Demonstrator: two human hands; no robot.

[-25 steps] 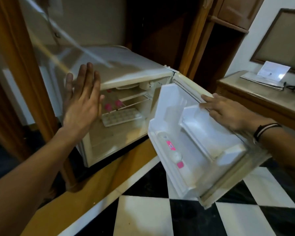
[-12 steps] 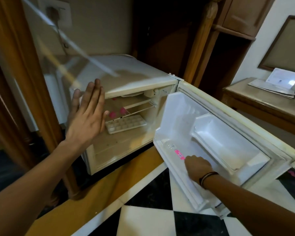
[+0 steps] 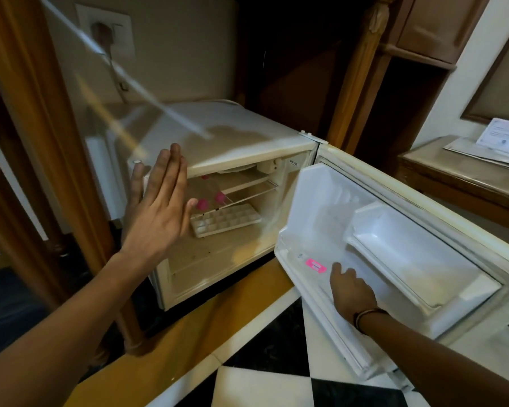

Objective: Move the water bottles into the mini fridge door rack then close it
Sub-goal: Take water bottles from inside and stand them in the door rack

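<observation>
Fingers (image 3: 340, 270) of the right hand (image 3: 351, 289) curl onto a water bottle (image 3: 313, 264) lying in the door rack (image 3: 294, 267), lower centre; whether they grip it I cannot tell. Its long axis follows the rack, cap direction unclear. Left hand (image 3: 156, 212) hovers flat, empty. Placing seems underway; closing the door (image 3: 423, 218) likely follows.

Upper left: a white wall socket (image 3: 105, 30) with a dark plug, its cord hanging down. Left edge: a turned wooden post (image 3: 39, 118). Right edge: a wooden desk (image 3: 459, 177) bearing a white card (image 3: 503, 136) on flat papers, below a framed panel (image 3: 500, 86). Bottom: black-and-white checkered floor tiles (image 3: 265, 386), bordered by a yellow strip (image 3: 227, 315).
</observation>
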